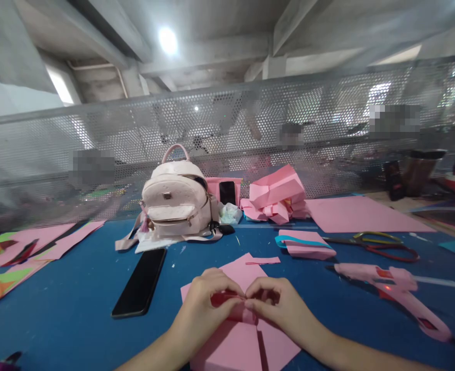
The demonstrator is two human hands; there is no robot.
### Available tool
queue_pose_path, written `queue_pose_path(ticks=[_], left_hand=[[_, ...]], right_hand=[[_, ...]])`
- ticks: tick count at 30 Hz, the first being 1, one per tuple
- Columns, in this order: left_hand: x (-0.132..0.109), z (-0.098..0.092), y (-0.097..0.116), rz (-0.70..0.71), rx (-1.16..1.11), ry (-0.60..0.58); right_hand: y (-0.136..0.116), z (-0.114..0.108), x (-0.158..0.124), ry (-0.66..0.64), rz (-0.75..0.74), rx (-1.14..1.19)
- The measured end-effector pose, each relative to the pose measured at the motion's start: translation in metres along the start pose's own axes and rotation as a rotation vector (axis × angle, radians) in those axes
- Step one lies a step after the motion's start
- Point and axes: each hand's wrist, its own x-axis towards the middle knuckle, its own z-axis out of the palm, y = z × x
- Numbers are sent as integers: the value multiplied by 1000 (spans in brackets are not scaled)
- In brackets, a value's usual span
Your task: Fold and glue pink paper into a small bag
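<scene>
Both my hands meet at the front middle of the blue table, pinching one piece of pink paper (237, 313) that is bent into a small roll or fold. My left hand (206, 299) has its thumb and fingertips closed on the paper's left and top. My right hand (275, 301) pinches the right end, its fingertips almost touching the left ones. Under them lie larger pink paper sheets (227, 348), partly covered by my wrists. Just beyond my fingers is a narrow pink paper strip (264, 260).
Right of my hands lie a pink glue gun (389, 283), scissors (385, 245) and a folded pink piece with a blue band (308, 243). A black phone (140, 283) lies left. Behind stand a pale backpack (177, 201), crumpled pink paper (277, 196) and a perforated metal partition (227, 123).
</scene>
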Motion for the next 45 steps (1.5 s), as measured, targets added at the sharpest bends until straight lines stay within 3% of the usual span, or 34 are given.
queue_pose_path(ticks=[8, 19, 45], left_hand=[[0, -2, 8, -45, 35, 5], [1, -2, 18, -226, 115, -48], [-1, -1, 20, -120, 170, -9]], right_hand=[[0, 2, 0, 6, 0, -54], [-1, 5, -5, 16, -63, -122], [1, 5, -4, -6, -61, -118]])
